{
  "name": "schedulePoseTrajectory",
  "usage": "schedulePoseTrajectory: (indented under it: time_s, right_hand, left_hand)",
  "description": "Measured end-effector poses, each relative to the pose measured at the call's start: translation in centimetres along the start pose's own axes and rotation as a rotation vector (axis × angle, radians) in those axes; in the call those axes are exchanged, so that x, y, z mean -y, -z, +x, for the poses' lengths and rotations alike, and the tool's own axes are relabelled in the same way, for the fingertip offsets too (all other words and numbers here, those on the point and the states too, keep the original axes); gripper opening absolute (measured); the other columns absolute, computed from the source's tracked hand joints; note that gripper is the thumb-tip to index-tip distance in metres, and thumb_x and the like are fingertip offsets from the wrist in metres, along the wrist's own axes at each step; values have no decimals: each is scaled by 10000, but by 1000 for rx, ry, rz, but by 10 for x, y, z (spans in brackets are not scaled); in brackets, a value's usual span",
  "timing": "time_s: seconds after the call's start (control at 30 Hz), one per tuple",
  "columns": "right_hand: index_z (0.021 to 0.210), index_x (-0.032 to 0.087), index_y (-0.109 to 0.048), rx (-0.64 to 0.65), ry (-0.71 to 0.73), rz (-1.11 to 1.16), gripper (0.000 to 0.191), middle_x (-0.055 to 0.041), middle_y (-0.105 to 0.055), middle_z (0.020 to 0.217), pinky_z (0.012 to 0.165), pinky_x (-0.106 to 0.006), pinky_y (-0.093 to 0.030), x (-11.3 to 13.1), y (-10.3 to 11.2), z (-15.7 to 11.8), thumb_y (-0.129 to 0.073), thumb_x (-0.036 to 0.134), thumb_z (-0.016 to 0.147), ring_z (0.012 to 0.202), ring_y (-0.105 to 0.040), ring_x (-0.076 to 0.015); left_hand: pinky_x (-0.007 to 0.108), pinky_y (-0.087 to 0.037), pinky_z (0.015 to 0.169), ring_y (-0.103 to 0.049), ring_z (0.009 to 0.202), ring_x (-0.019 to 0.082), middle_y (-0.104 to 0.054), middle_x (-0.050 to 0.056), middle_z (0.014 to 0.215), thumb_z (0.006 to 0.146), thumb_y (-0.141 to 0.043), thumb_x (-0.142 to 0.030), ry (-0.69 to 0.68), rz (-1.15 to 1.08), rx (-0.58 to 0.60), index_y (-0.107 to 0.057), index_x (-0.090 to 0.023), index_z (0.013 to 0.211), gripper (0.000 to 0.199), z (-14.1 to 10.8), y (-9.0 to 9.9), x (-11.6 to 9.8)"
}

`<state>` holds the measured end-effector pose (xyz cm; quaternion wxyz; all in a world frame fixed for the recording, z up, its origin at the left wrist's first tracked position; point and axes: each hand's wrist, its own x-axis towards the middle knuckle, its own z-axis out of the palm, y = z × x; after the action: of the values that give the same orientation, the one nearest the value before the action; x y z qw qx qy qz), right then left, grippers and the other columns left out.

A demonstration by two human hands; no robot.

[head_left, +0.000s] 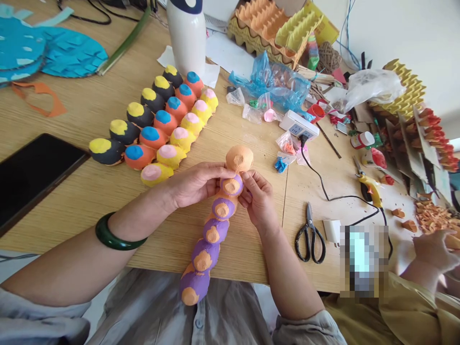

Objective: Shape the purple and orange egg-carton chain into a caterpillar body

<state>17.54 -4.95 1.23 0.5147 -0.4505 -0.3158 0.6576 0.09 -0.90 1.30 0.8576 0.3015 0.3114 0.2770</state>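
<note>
A strip of egg-carton cups [205, 261] runs from the table down over its front edge toward my lap. Purple clay covers most cups, leaving orange patches on their tops; the farthest cup is bare orange. My left hand [196, 184] pinches the strip from the left, near the joint below the bare cup. Opposite it, my right hand [257, 194] has its thumb and curled fingers on the same joint. Left of the strip lie finished rows: black-and-yellow cups [124, 132], orange-and-blue cups [153, 137] and yellow-and-pink cups [179, 139].
Black-handled scissors [309, 237] and a white plug adapter [332, 232] lie to the right. A power strip [299, 125] trails a cord toward a yellow hot glue gun [370, 189]. A co-worker's hand [434, 251] is at far right. A white bottle [187, 38] stands behind.
</note>
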Motion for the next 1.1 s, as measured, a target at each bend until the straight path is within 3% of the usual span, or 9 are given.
schedulePoseTrajectory:
  time_s: [0.13,0.27,0.4,0.47,0.53,0.67,0.87,1.0,1.1]
  right_hand:
    - [727,216,-605,-13,-11,-27,457,128,-374,509,398,-190,-237,-4,0,0,-925,541,766,439,-225,-44]
    - [715,204,-619,-47,-50,-14,395,119,-386,517,402,-181,-237,-5,1,2,-891,478,799,445,-249,-44]
    - [737,179,-660,-210,-141,186,154,47,-586,677,411,-152,-324,3,10,10,-785,247,798,530,-470,-53]
    - [788,182,-689,-265,-199,287,31,2,-690,790,521,-159,-499,6,15,14,-714,180,806,689,-653,-95]
    - [844,188,-714,-263,-155,335,122,-17,-754,895,733,-215,-632,6,18,16,-665,94,785,849,-735,-128]
    - [935,193,-738,-185,-16,287,263,-28,-812,1023,961,-348,-666,-2,16,14,-654,8,766,978,-782,-170]
    - [1018,195,-714,-140,19,178,116,-55,-847,968,710,-305,-657,-4,13,11,-745,272,938,736,-762,-155]
    - [933,195,-686,-188,-11,112,237,51,-634,585,419,-204,-400,0,13,11,-749,422,959,422,-485,-86]
    - [846,198,-655,-187,-63,168,216,106,-462,540,396,-173,-269,4,11,11,-784,354,922,406,-324,-47]
  left_hand:
    - [322,-552,805,-605,804,182,-673,16,805,846,-867,-441,-31,20,-30,-727,-163,890,315,-2,-6,-1]
    - [317,-493,761,-539,745,163,-614,-11,748,802,-831,-315,-34,18,-55,-707,-190,825,178,-2,-10,-4]
    - [316,-411,654,-436,634,139,-540,-19,673,779,-783,-341,-5,-24,-96,-578,-209,680,263,-2,-8,-8]
    - [322,-391,613,-406,608,139,-524,-18,657,763,-804,-372,0,-42,-125,-568,-223,699,286,0,-5,-9]
    - [320,-389,586,-404,601,139,-508,-13,655,787,-802,-398,-15,-11,-140,-557,-230,715,305,2,-1,-8]
    - [317,-447,604,-484,655,145,-544,0,699,826,-812,-375,-163,138,-232,-565,-223,735,304,9,9,0]
    - [410,-556,740,-657,833,242,-732,50,847,801,-837,-431,-289,311,-320,-661,-238,802,261,17,17,8]
    - [406,-510,733,-653,805,251,-732,45,840,860,-725,-509,-307,626,-458,-639,-248,785,285,15,16,5]
    - [383,-472,739,-640,809,247,-711,44,844,883,-684,-582,-369,902,-534,-615,-236,808,360,12,17,2]
